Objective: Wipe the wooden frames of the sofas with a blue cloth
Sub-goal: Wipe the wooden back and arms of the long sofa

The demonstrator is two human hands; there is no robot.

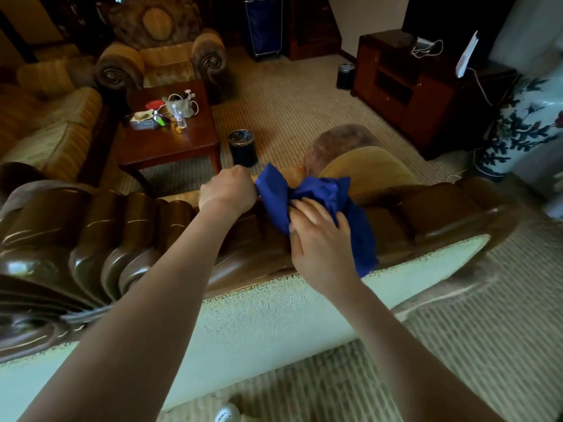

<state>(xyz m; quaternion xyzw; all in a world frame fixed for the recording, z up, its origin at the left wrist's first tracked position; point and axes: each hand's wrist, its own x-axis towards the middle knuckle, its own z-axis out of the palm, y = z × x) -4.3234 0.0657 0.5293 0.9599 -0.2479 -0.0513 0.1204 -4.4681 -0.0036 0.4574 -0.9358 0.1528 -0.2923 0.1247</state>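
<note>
I stand behind a sofa whose carved dark wooden frame point(122, 233) runs across the view along the top of its back. A blue cloth point(323, 196) is draped over that top rail near the middle. My left hand point(228, 190) is curled and grips the cloth's left edge on the far side of the rail. My right hand point(316, 239) lies on the cloth with its fingers spread, pressing it against the wood. The cloth hangs down the near side past my right hand.
The sofa's pale fabric back point(274, 324) faces me. Beyond stand a wooden coffee table point(170, 138) with clutter, a black bin point(242, 147), an armchair point(158, 56), another sofa point(51, 123), a dark cabinet point(420, 86) and a large painted vase point(524, 126) at right.
</note>
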